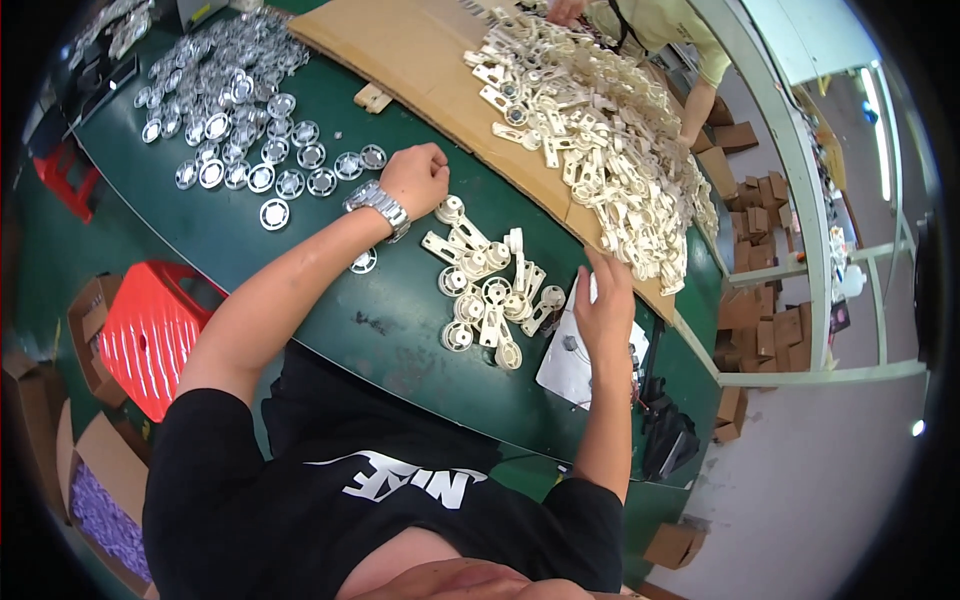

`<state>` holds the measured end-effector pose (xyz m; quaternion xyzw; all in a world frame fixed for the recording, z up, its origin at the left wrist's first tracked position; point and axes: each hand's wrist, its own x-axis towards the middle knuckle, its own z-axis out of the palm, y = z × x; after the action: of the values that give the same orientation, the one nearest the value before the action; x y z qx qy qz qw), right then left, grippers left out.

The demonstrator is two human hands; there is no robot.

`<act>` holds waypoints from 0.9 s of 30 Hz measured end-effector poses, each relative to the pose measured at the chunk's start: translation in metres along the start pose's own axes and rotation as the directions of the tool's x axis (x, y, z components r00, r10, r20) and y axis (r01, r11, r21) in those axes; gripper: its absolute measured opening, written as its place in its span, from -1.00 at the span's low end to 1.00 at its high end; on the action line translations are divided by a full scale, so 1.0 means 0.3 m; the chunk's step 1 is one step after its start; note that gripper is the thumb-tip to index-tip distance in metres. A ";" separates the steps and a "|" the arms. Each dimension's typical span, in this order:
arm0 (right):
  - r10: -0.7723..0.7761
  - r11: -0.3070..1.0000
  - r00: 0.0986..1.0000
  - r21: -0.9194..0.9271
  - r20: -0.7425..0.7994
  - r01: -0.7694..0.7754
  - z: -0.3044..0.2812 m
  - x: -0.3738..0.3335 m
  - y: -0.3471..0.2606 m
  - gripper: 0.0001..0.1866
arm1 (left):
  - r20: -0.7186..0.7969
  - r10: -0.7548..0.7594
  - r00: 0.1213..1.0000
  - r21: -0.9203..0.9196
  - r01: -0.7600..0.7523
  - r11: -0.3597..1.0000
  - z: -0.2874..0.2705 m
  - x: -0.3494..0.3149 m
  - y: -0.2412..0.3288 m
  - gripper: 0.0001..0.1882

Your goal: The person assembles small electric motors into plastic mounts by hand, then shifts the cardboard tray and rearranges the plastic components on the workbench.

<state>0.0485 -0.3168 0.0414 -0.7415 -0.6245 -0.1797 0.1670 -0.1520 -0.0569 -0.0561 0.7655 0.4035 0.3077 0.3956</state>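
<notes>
My left hand [416, 180], a watch on its wrist, is closed with its fingers curled. Whatever it may hold is hidden. It is between the silver round discs [289, 184] and a small heap of cream plastic parts [490, 290] with round ends and flat arms. One cream part [450, 208] lies just below its fingers. My right hand [606, 305] is open, thumb apart from the fingers, above a white sheet [562, 365] to the right of that heap. Nothing shows between its fingers. A single disc [363, 260] lies below my left wrist.
A large pile of cream parts [620, 170] covers a cardboard sheet [400, 60] on the green table [390, 340]. Another person's arm [697, 112] is beyond it. A red stool [150, 340] stands at left; a black object [668, 440] lies at the table's right edge.
</notes>
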 end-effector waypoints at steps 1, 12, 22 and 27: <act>0.024 0.997 1.000 0.078 0.010 -0.025 -0.007 -0.022 -0.017 -0.69 | 0.034 -0.002 0.999 0.001 0.002 1.000 -0.006 -0.007 0.006 -0.78; -0.001 0.910 0.993 0.412 -0.116 0.049 0.013 -0.082 -0.059 -0.76 | 0.182 0.304 0.935 0.161 -0.333 0.929 -0.098 -0.093 0.109 -0.71; -0.085 0.983 0.981 0.177 0.175 0.054 0.111 -0.202 -0.181 -0.27 | 0.336 0.435 0.835 0.248 -0.524 0.815 -0.063 -0.168 0.133 -0.61; -0.083 0.981 0.980 0.189 0.183 0.048 0.092 -0.190 -0.166 -0.31 | 0.454 0.318 0.833 0.210 -0.446 0.870 -0.052 -0.111 0.188 -0.54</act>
<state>-0.0077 -0.3450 -0.0087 -0.7156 -0.6757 -0.0552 0.1684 -0.1593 -0.1003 -0.0053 0.9298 0.1923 0.1494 0.2759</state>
